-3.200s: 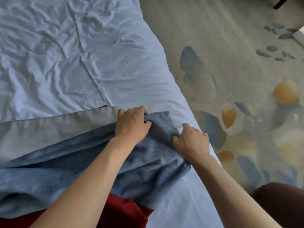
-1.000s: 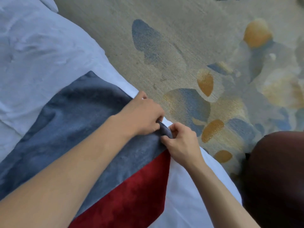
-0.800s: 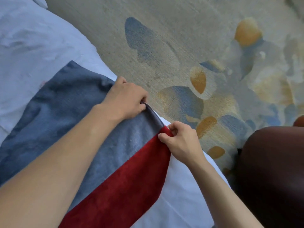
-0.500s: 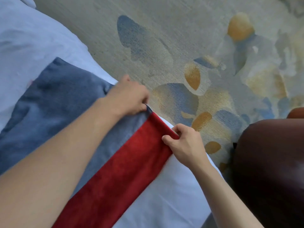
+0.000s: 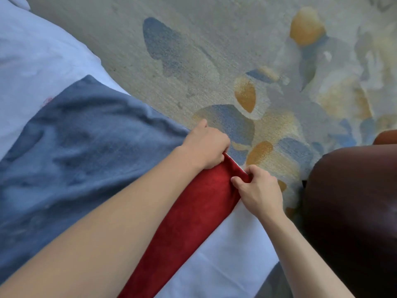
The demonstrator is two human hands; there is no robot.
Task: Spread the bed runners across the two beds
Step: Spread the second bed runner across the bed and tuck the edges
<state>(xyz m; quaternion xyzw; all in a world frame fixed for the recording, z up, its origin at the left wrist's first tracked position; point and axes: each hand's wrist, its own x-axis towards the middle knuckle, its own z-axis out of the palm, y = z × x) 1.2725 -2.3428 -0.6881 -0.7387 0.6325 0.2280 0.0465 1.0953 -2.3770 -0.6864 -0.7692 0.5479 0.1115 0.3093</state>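
A bed runner lies across the white bed (image 5: 38, 50), its wide blue band (image 5: 81, 143) toward the pillows and its red band (image 5: 189, 214) nearer me. At the bed's side edge both hands grip the runner's end. My left hand (image 5: 206, 145) is closed on the end where blue meets red. My right hand (image 5: 260, 190) pinches the red corner just beside it. My left forearm hides part of the red band. Only one bed is in view.
Patterned carpet (image 5: 214, 50) with blue and orange shapes runs along the bed's side. A dark brown rounded seat (image 5: 352, 207) stands close at the right, next to the bed's corner. White sheet (image 5: 225, 254) shows below the red band.
The runner's end has been drawn toward the bed's side edge and the blue part now lies spread flat. The hands have come closer together on the red corner.
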